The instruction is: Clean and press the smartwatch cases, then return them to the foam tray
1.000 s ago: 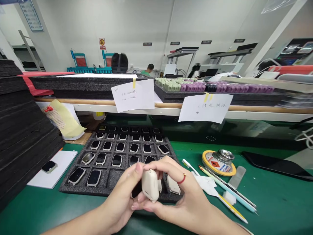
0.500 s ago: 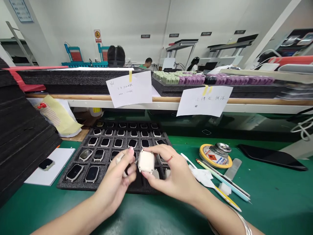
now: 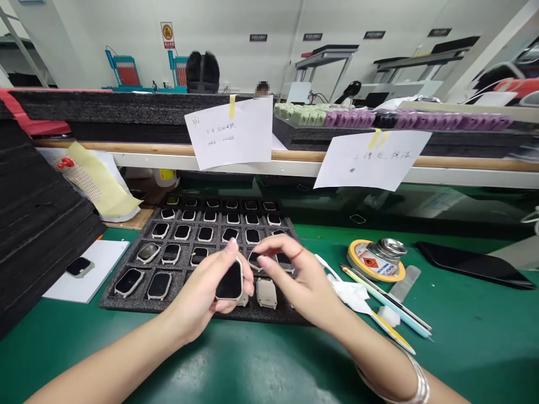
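Note:
A pale watch case with a black screen is in my left hand, its screen facing up. My right hand is beside it on the right, fingers apart and curved, with nothing between them. Beneath both hands lies a black foam tray with rows of watch cases, most showing dark screens. One case lies back side up in the front row, between my hands. My hands hide part of the front rows.
To the right are a metal-topped bottle in a yellow tape roll, brushes and sticks, and a black phone-like slab. At left, a watch lies on white paper beside stacked black foam. A shelf crosses behind.
The pale case with its back showing has left my right hand, whose fingers have opened. A screen now shows in my left hand. The view has tilted down slightly.

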`<state>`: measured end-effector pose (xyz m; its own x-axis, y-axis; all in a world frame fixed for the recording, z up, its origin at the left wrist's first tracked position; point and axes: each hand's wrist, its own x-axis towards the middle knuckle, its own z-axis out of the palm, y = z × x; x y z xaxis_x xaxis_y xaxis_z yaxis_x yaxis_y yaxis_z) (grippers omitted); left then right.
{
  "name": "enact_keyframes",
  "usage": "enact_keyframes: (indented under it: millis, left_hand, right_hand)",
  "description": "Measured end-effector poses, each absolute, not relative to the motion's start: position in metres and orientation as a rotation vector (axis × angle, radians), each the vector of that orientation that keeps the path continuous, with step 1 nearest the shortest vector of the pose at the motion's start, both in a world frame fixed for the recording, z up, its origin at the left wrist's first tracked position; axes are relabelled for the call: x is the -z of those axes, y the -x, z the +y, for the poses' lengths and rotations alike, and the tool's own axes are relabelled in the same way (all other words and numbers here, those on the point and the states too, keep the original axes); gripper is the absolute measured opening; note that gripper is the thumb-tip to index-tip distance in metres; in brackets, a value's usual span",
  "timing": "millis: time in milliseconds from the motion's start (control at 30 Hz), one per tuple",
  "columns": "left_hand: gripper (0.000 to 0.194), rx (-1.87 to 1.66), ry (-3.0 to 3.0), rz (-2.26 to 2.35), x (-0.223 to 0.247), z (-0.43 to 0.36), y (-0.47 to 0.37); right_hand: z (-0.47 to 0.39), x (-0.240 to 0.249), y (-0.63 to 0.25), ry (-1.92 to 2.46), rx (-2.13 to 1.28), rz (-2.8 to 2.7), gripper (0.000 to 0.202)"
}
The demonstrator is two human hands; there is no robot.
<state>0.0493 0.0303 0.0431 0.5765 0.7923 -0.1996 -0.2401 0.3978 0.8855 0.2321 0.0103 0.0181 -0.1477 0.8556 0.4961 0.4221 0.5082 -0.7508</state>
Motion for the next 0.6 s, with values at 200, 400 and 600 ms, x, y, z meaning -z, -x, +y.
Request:
enact_keyframes:
  millis: [200, 400, 600]
  left_hand:
    - [0.055, -0.629, -0.872, 0.649, -0.037, 0.025, -0.052]
    - [0.046, -0.600, -0.778, 0.598, -0.045, 0.015, -0.053]
    - [0.044, -0.618, -0.779, 0.568, -0.046, 0.012, -0.053]
  right_hand:
    - [-0.010, -0.045, -0.231, 0.863, -0.286, -2.069, 0.027]
    - [-0.018, -0.048, -0.222, 0.900, -0.340, -2.045, 0.012]
    - [-0.020, -0.046, -0.221, 0.852, -0.318, -1.859, 0.009]
